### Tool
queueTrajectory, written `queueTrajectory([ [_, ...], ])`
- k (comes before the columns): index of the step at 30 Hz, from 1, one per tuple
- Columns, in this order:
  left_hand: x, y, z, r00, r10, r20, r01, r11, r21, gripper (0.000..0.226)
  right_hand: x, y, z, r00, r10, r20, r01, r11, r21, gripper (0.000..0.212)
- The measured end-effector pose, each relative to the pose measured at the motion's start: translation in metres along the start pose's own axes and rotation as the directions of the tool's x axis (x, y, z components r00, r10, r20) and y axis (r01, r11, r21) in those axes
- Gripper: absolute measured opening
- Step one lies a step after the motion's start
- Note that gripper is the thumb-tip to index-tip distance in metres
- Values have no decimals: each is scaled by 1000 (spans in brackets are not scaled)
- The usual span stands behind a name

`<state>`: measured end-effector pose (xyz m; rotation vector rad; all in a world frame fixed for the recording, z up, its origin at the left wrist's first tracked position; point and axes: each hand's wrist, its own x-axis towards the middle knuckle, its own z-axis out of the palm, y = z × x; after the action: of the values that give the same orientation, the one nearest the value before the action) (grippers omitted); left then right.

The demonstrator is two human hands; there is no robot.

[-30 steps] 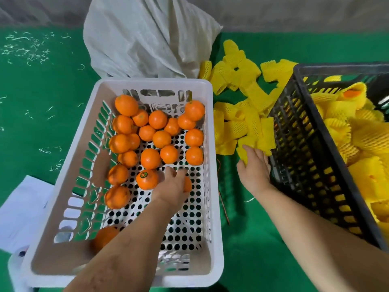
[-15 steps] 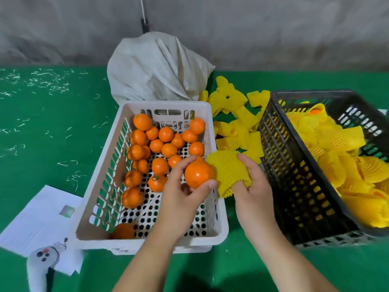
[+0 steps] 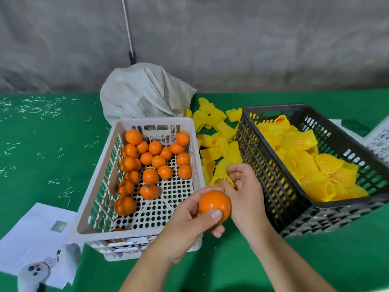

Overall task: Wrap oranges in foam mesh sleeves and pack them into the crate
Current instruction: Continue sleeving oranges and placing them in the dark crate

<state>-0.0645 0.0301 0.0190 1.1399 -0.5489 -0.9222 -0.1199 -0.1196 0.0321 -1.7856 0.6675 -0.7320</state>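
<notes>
At the far left some white paper [image 3: 31, 232] lies on the green table [image 3: 48, 148]. Right of it stands the white basket [image 3: 94, 199], loose oranges [image 3: 154, 157] heaped toward its far end, a pale sack [image 3: 143, 95] slumped behind it.

My left hand [image 3: 189, 224] has its fingers and thumb curled round one orange [image 3: 214, 204], lifted clear of the basket, just off its near right corner. My right hand [image 3: 244, 192] pinches a yellow foam sleeve [image 3: 221, 173] above it — the sleeve's lower edge sits close over the fruit, but I cannot tell whether they touch.

To do this well, I think the right fingers should spread the sleeve's mouth wide first, then the left hand should push the orange straight in rather than dragging the mesh over one side, which would probably bunch it. I would judge the foam soft and stretchy, easy to tear if yanked.

The orange is round, smooth and bright, with a small pale dot on its upper face. The sleeve is a ribbed net, crumpled flat for now.

More sleeves [image 3: 214, 131] lie scattered between the basket and the black crate [image 3: 294, 203] on the right — it already holds many wrapped oranges [image 3: 311, 165].
</notes>
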Motion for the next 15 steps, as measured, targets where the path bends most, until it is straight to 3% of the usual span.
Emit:
queueTrajectory([
  [6,3,20,21,963,146,-226,-120,985,127,43,-11,-23,-33,993,-111,33,108,991,80,23],
  [9,3,32,33,932,311,-185,-254,926,279,48,-24,-39,-35,976,-213,48,207,973,102,14],
  [10,-2,37,32,934,353,-51,-321,894,313,57,-28,-42,-35,967,-246,66,237,964,125,17],
  [11,-11,39,24,918,396,-24,-368,871,325,65,-31,-45,-35,958,-278,70,267,954,140,23],
  [13,-21,49,24,894,407,-188,-382,911,157,59,-32,-51,-37,939,-342,44,334,933,132,30],
  [14,-23,52,26,896,413,-165,-387,907,168,55,-32,-53,-40,927,-374,26,369,923,111,31],
  [15,-21,51,33,913,405,-58,-392,906,157,64,-30,-55,-44,915,-404,11,402,912,80,31],
])
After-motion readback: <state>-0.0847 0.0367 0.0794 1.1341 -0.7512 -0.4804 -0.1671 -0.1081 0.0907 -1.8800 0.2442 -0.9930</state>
